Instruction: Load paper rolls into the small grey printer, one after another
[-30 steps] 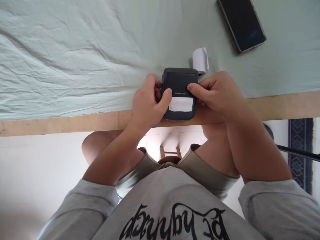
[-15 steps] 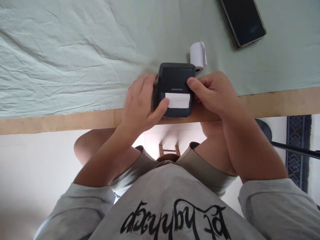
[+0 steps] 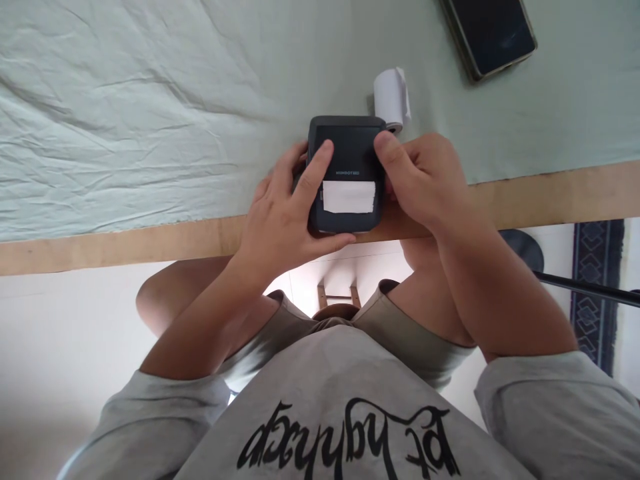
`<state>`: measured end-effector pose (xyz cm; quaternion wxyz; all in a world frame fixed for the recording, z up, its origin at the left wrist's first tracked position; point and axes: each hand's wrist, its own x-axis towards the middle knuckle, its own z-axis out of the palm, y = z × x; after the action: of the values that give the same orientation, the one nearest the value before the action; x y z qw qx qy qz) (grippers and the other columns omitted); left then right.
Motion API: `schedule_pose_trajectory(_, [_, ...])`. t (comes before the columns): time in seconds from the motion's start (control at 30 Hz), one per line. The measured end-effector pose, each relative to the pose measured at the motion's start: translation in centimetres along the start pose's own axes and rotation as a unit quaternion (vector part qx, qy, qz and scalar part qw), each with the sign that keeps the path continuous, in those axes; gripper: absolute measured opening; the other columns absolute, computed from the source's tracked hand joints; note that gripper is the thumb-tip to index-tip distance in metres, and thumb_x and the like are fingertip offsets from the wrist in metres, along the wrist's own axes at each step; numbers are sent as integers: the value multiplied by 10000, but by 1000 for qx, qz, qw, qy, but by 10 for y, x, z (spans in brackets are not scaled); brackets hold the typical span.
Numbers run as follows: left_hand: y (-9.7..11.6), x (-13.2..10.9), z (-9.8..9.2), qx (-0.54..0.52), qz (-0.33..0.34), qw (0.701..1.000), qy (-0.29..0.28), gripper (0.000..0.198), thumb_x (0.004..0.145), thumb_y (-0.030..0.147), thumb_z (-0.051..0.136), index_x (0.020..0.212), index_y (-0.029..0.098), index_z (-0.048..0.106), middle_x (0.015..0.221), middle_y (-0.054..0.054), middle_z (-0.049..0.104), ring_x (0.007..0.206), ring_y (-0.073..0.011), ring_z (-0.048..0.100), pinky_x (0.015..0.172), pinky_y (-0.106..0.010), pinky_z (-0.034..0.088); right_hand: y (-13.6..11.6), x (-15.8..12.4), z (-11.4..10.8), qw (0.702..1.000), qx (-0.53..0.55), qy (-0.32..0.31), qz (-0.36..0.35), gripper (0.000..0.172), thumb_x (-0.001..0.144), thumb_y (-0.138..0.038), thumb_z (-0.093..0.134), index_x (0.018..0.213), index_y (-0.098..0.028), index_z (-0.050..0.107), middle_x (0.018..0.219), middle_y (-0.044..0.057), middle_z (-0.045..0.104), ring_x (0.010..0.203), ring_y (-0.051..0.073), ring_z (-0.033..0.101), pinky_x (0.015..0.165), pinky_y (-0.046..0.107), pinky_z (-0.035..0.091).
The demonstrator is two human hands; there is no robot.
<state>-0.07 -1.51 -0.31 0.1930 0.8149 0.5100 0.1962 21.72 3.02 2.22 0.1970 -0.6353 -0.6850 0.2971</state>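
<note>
A small black receipt printer [image 3: 347, 150] sits at the table's front edge, a strip of white paper [image 3: 349, 197] showing across its top near the side facing me. My left hand [image 3: 283, 217] wraps its left side, the index finger lying on the lid and the thumb along the near edge. On the opposite side my right hand [image 3: 425, 177] grips the printer, its thumb pressed at the upper right corner and the other fingers curled, partly hidden. Just behind the printer's far right corner lies a white paper roll [image 3: 389, 99] with a loose end.
A pale green cloth [image 3: 150, 120] with wrinkles covers the table, leaving a wooden front edge [image 3: 200, 240] bare. At the upper right lies a dark phone [image 3: 493, 33]. Below the edge are my legs, a wooden stool [image 3: 339, 310] and a patterned rug [image 3: 595, 287].
My left index finger has come onto the printer's lid, and the left thumb has moved off the paper strip to the near edge. The right hand keeps its grip.
</note>
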Motion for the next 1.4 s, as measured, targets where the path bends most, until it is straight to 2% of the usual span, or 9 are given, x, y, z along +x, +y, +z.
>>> schedule_pose_trajectory(0.1, [0, 0, 0, 7, -8, 1000, -6, 1105, 697, 601, 895, 1592, 376, 287, 1649, -113, 336, 1485, -430, 421, 1176, -586, 422, -4, -1, 0, 1000, -17, -9, 17, 700, 983, -591, 528, 455, -205, 281, 488, -32, 211, 510, 77, 204, 567, 319, 174])
schedule_pose_trajectory(0.23, [0, -1, 0, 12, -10, 1000, -1, 1094, 686, 558, 917, 1587, 370, 326, 1632, -105, 360, 1472, -419, 440, 1181, -566, 429, -5, -2, -1, 1000, -15, -7, 5, 667, 971, -548, 584, 466, -210, 309, 512, -39, 190, 530, 83, 223, 595, 319, 186])
schedule_pose_trajectory(0.4, [3, 1, -1, 19, -15, 1000, -5, 1032, 719, 614, 879, 1574, 371, 354, 1629, -95, 371, 1451, -386, 473, 1176, -540, 449, -2, -2, 0, 1000, -19, -8, 2, 671, 980, -542, 581, 463, -213, 305, 502, -37, 211, 528, 93, 235, 611, 326, 202])
schedule_pose_trajectory(0.57, [4, 2, -1, -8, -38, 999, 0, 1187, 677, 660, 889, 1606, 327, 230, 1626, -128, 392, 1494, -386, 420, 1185, -543, 439, 3, -3, 2, 999, -25, 12, -28, 652, 993, -530, 559, 485, -209, 308, 534, -41, 171, 549, 91, 231, 617, 315, 192])
schedule_pose_trajectory(0.67, [2, 0, 0, -27, -46, 998, -16, 1212, 714, 717, 832, 1623, 293, 151, 1653, -156, 365, 1522, -402, 379, 1212, -565, 395, 5, -5, 2, 999, -33, 15, -38, 638, 1003, -533, 534, 498, -210, 314, 548, -42, 164, 552, 92, 234, 610, 315, 176])
schedule_pose_trajectory(0.83, [-1, -4, 1, -23, -37, 999, -32, 1163, 748, 708, 812, 1609, 228, 193, 1651, -208, 360, 1530, -412, 371, 1230, -576, 379, 2, -7, 1, 999, -35, 9, -35, 657, 1012, -557, 484, 502, -207, 263, 564, -40, 154, 555, 92, 214, 623, 319, 163])
schedule_pose_trajectory(1.1, [3, 0, -2, 3, -45, 999, -24, 1132, 729, 654, 857, 1573, 207, 249, 1593, -205, 428, 1487, -413, 426, 1196, -592, 429, 7, -7, 1, 1000, -1, 7, -29, 667, 1000, -625, 462, 497, -208, 328, 533, -28, 237, 565, 106, 351, 628, 305, 223])
schedule_pose_trajectory(1.27, [5, 0, -4, -19, -46, 998, -26, 1058, 742, 621, 861, 1552, 271, 276, 1590, -186, 439, 1483, -405, 434, 1201, -588, 413, 4, -7, 0, 999, -11, -9, -32, 666, 999, -630, 450, 495, -225, 288, 479, -35, 241, 515, 101, 263, 597, 318, 229])
schedule_pose_trajectory(1.4, [5, -3, -4, -25, -35, 999, -23, 1028, 777, 584, 839, 1557, 224, 274, 1586, -205, 441, 1487, -405, 428, 1214, -573, 399, 1, -12, -1, 999, -19, -19, -19, 653, 995, -564, 513, 483, -224, 293, 493, -48, 182, 511, 93, 201, 609, 325, 213])
